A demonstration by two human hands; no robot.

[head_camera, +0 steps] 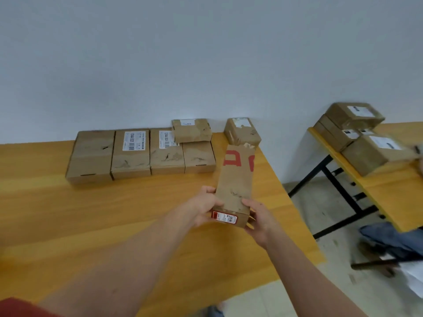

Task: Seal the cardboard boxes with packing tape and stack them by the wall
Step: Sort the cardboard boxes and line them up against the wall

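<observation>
A red sleeve [18, 307] is showing at the lower left corner as a person is working at a wooden table [68, 213] standing against a pale wall [206, 53]. Four closed cardboard boxes are sitting side by side in a row of boxes [131, 154] touching one another along the wall, two of them bearing white barcode labels. One smaller box [192, 130] is resting on top, across the row's two right-hand members.

The left hand [201, 209] is gripping the near left edge of one long box [235, 179], its fingers curled around the side. The long box, carrying red print near its torn far end and a red-and-white label on its near end, is being held above the table's right part, pointing towards the wall. The right hand [261, 218] is holding the near right corner, thumb on top and fingers wrapped beneath.

One lone box [242, 131] is sitting tilted by the wall just behind the long box's far end; whether they are touching cannot be told.

Further right, a pile of boxes [375, 154] is lying on a second table [389, 197]; three are distinguishable, though blur is hiding the exact count.
</observation>
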